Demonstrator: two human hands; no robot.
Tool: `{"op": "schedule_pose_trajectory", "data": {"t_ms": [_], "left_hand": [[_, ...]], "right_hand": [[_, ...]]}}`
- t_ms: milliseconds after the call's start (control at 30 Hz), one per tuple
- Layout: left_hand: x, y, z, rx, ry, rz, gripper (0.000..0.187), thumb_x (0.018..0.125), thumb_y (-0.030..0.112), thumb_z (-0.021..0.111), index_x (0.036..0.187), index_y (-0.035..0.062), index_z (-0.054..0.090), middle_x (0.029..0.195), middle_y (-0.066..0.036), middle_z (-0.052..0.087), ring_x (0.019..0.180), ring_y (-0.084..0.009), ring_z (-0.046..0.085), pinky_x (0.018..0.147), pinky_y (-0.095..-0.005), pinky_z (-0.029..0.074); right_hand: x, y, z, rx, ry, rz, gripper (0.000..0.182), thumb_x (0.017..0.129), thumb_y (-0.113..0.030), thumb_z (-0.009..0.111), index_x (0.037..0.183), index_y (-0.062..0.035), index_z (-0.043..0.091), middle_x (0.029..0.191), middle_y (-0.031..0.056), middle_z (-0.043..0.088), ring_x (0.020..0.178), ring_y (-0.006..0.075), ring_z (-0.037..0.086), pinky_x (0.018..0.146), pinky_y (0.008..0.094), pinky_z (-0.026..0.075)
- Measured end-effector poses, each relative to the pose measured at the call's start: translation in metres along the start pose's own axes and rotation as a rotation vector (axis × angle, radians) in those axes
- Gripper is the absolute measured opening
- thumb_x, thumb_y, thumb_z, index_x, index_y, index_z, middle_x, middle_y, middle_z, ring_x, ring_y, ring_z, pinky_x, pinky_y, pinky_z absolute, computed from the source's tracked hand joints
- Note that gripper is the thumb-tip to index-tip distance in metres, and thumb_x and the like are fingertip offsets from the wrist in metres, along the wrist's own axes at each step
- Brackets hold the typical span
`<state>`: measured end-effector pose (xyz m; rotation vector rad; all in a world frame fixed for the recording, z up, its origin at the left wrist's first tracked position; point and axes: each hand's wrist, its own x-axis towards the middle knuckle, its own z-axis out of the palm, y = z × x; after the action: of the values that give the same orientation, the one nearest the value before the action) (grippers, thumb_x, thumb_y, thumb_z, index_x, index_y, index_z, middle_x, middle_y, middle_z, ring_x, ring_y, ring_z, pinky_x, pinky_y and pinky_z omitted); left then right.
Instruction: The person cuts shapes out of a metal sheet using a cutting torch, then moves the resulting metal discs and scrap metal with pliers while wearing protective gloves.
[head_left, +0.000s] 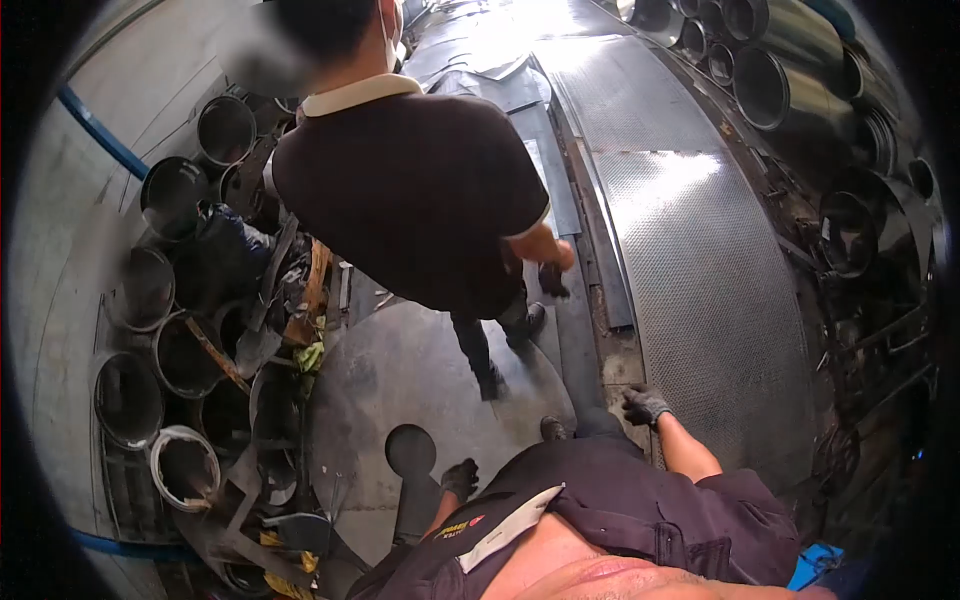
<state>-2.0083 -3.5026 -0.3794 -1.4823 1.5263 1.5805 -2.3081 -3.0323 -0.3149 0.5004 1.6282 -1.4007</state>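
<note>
My left hand [460, 479], in a dark glove, hangs low beside my body with its fingers loosely apart and nothing in them. Near it, a large round metal plate [370, 370] lies on the floor, with a dark round opening close to that hand. My right hand [646, 405], in a grey and black glove, is held out at my right side, fingers apart and holding nothing. It is nearest to the left edge of a long textured metal sheet [700, 260].
A co-worker [400, 200] in a dark shirt stands just ahead, back towards me. Stacked round metal ducts [128, 400] line the left wall. More shiny ducts [790, 85] are piled at right. Flat sheets [480, 65] extend ahead along the floor.
</note>
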Motion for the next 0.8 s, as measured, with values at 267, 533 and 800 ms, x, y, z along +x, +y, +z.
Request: {"op": "schedule_pose_trajectory", "data": {"t_ms": [267,533,800], "left_hand": [[0.038,0.031,-0.013,0.56,0.05,0.14,0.042,0.085,0.04,0.071,0.115,0.0109,0.069,0.102,-0.01,0.074,0.087,-0.0338,0.068,0.074,-0.0478,0.052],[0.114,0.191,0.041,0.39,0.106,-0.062,0.045,0.081,0.038,0.074,0.117,0.0115,0.068,0.102,-0.016,0.076,0.093,-0.0418,0.071,0.081,-0.0527,0.053],[0.045,0.452,0.146,0.069,0.082,0.435,0.047,0.093,0.049,0.063,0.109,0.0054,0.071,0.085,-0.002,0.068,0.068,-0.0158,0.061,0.063,-0.0356,0.051]], "right_hand": [[0.05,0.094,-0.06,0.004,0.239,0.349,0.036,0.097,-0.045,0.054,0.119,-0.0179,0.064,0.109,0.0119,0.071,0.094,0.0296,0.069,0.077,0.0504,0.056],[0.207,0.079,-0.098,-0.984,0.269,0.033,0.046,0.097,-0.044,0.053,0.129,-0.0151,0.067,0.121,0.0218,0.07,0.109,0.0374,0.07,0.089,0.0464,0.056],[0.231,-0.209,-0.163,0.086,0.233,0.111,0.039,0.096,-0.045,0.06,0.107,-0.008,0.065,0.091,0.0104,0.071,0.068,0.0291,0.069,0.055,0.0481,0.056]]}}
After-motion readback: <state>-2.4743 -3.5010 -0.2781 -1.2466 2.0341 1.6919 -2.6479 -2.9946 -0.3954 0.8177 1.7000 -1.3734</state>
